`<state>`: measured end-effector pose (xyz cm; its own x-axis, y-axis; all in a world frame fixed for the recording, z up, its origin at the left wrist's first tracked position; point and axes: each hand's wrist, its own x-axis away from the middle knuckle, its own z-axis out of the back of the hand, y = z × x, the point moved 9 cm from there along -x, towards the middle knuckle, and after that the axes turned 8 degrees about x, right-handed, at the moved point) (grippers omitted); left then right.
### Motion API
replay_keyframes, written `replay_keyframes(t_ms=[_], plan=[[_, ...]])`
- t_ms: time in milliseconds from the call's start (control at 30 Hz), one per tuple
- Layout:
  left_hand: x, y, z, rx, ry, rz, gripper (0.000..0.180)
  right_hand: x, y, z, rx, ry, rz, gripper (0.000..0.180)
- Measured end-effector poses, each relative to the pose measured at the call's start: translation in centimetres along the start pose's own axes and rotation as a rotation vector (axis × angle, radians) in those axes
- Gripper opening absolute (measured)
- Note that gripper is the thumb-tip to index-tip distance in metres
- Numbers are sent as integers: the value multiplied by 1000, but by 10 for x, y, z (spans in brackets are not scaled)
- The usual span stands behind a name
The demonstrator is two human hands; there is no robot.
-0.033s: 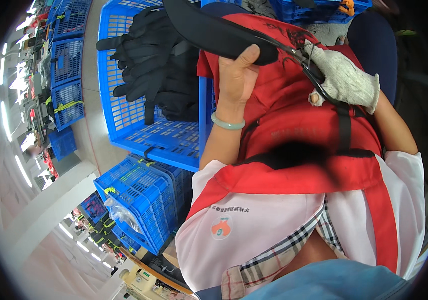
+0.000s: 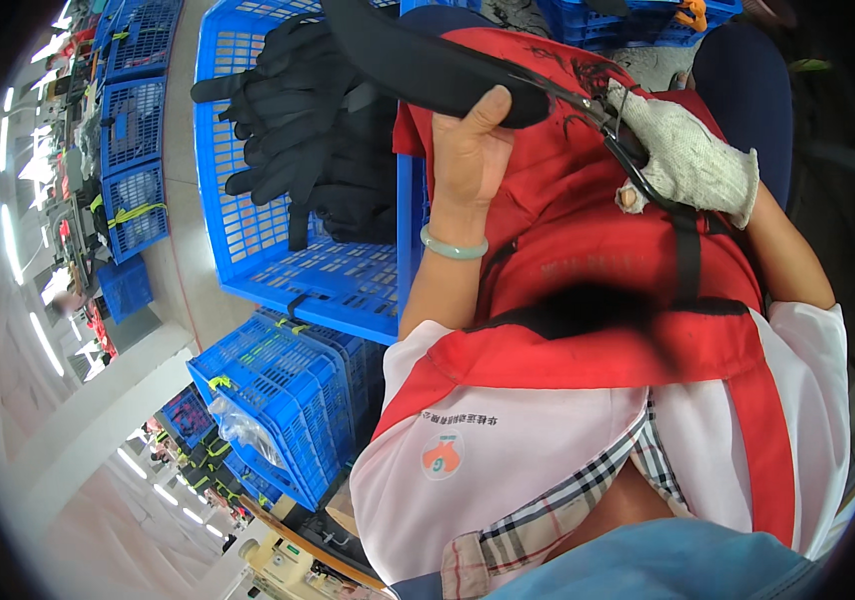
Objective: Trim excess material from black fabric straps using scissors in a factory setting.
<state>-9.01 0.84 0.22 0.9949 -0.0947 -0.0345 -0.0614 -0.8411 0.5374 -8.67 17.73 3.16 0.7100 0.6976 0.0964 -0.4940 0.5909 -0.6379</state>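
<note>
Upper centre, the strip (image 2: 428,78) is pinched by the left hand (image 2: 473,155), thumb on top, other fingers hidden; upper right, the scissors (image 2: 629,168) are gripped by the gloved right hand (image 2: 688,155), fingers curled, blades seen over the strip's end. Upper left, a black pile (image 2: 313,130) is held by the crate (image 2: 318,314).

We look down from the person's head through one wide fisheye, red apron (image 2: 558,360) close below, left grip (image 2: 473,155) and right grip (image 2: 688,160) higher in view.
</note>
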Motion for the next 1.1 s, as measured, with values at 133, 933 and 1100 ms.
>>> replay_keyframes(t_ms=[133,933,1100], plan=[[-2,-1,1,36,-11,17,35,3,3,0,64,94,6,74],[9,-5,0,-259,27,-3,39,-1,14,1,-146,-17,-149,49],[8,-3,13,-106,142,-50,37,-2,15,-10,-104,-30,-167,57]])
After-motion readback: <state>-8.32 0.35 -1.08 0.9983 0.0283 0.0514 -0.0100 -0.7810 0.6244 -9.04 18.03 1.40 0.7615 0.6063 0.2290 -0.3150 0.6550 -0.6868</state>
